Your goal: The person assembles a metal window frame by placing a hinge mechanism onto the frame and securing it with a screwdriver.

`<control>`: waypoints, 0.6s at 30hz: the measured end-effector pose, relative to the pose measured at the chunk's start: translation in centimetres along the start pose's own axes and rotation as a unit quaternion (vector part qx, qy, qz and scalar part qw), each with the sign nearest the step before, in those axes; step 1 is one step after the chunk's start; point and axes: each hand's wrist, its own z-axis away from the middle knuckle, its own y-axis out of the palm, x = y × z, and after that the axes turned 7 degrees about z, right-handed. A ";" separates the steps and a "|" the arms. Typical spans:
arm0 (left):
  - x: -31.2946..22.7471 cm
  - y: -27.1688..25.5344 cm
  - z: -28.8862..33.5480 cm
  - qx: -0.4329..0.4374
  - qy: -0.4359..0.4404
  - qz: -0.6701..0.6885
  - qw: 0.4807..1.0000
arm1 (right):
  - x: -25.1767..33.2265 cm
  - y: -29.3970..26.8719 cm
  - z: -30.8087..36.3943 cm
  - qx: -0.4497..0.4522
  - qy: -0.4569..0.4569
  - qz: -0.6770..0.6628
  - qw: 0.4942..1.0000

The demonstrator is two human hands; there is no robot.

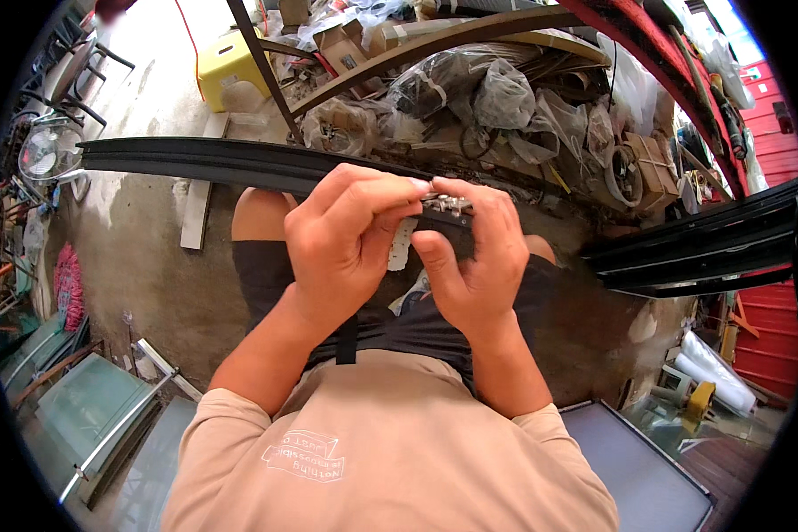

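Note:
A long black metal profile [195, 161] runs from the far left to my two hands, above my knees. Small silvery metal fittings [449, 204] sit at its end, between my fingers; their exact shape is too small to tell. My left hand [346, 235] is closed, thumb and forefinger pinched together beside the fittings, and what they pinch is hidden. Around the profile's end curls my right hand [479, 257], with the thumb on the near side and the fingers on the far side, against the fittings. A whitish strip [401, 246] shows below, between my hands.
Plastic bags [504, 93] and scrap lie heaped ahead behind a brown metal bar [434, 49]. More black profiles [700, 244] jut in at right. A yellow stool [232, 69] stands far left, a fan [49, 152] beyond it. Glass panes [93, 412] lean at lower left.

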 end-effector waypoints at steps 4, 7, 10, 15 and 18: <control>0.2 -1.9 -0.7 0.072 0.135 -0.072 0.986 | 0.0 -0.9 -0.2 -0.018 -0.025 0.017 0.999; -0.5 -3.3 -1.3 0.129 0.164 -0.096 0.973 | -0.6 -2.0 -1.4 0.048 -0.197 0.083 0.976; -0.9 -3.9 -1.0 0.153 0.156 -0.063 0.974 | 0.0 -3.1 -2.2 0.064 -0.273 0.143 0.949; -1.9 -4.6 -0.3 0.212 0.102 -0.026 0.972 | 1.2 -4.7 -2.9 0.151 -0.328 0.198 0.911; -2.2 -5.0 -0.2 0.248 0.034 0.003 0.968 | 1.5 -5.2 -3.3 0.186 -0.336 0.192 0.903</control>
